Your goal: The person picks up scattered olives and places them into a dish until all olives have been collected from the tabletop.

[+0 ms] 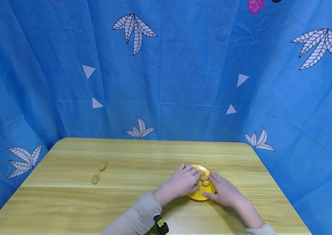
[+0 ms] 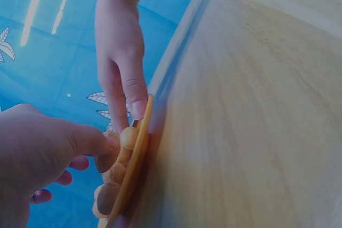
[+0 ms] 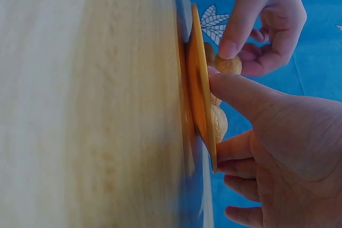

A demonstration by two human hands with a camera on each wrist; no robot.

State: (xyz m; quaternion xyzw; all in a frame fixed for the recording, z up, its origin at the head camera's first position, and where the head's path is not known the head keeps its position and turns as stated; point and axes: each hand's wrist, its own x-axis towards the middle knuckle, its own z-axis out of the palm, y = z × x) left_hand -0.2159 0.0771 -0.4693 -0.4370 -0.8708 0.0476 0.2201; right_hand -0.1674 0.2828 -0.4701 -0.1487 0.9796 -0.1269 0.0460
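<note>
A yellow plate (image 1: 197, 195) holding several walnuts (image 1: 204, 178) sits right of centre on the table. My left hand (image 1: 184, 180) is above the plate's left side, and its thumb and fingers pinch a walnut (image 3: 230, 65), best seen in the right wrist view. In the left wrist view that walnut touches or nearly touches those on the plate. At the plate's right side, my right hand (image 1: 225, 190) rests on the rim with thumb and fingers spread and fairly straight. Two more walnuts, a farther one (image 1: 102, 167) and a nearer one (image 1: 95, 179), lie on the table's left part.
The wooden table (image 1: 142, 163) has rounded far corners. Blue cloth (image 1: 160, 81) with leaf prints hangs behind it and along both sides. A black strap device (image 1: 161, 225) is on the left wrist.
</note>
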